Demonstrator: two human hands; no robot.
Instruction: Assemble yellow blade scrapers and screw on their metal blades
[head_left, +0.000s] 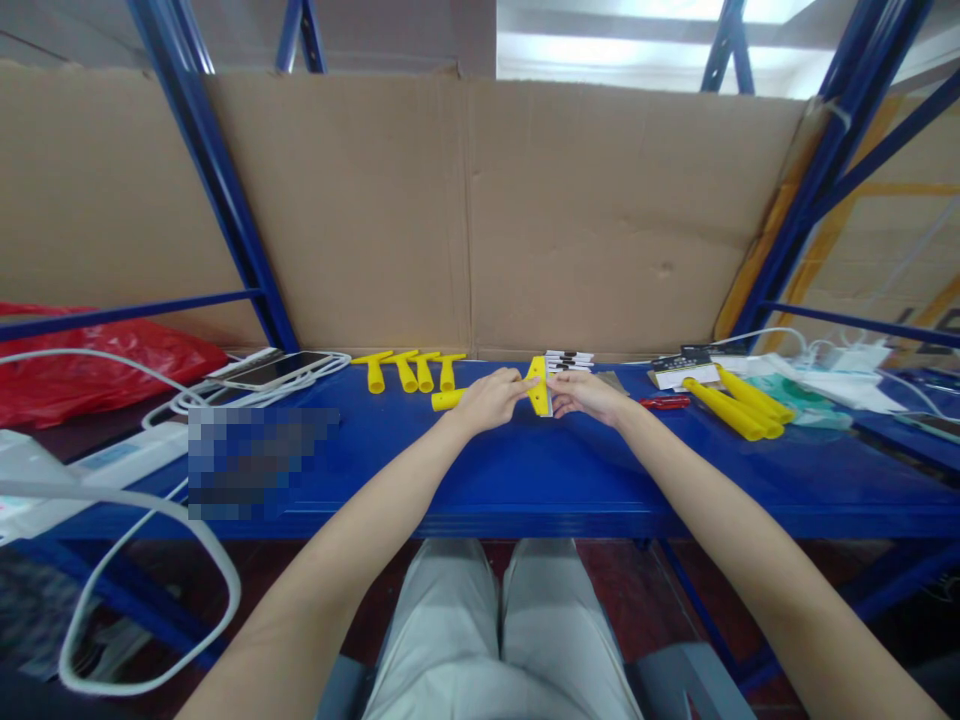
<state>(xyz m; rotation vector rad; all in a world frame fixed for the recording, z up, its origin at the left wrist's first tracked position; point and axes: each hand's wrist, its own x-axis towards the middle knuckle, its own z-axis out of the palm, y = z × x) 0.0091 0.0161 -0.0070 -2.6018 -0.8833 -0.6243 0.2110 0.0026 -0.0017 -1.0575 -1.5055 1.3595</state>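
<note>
A yellow scraper [538, 388] is held above the blue shelf, its wide head turned to the right with a thin metal-looking strip along the edge. My left hand [491, 398] is closed around its handle, whose round end sticks out to the left. At the strip, the fingers of my right hand [583, 394] pinch the head's edge from the right. Several more yellow scrapers [425, 372] rest in a row at the back left. Behind my right hand lie small black-and-white packets [570, 360].
On the right are a red tool [665, 402], loose yellow handles [731, 408], a black-and-white package [673, 372] and clear plastic wrap [806, 400]. A phone [281, 370], white cables and a power strip [124, 470] lie left. Cardboard [600, 220] closes off the back between blue posts.
</note>
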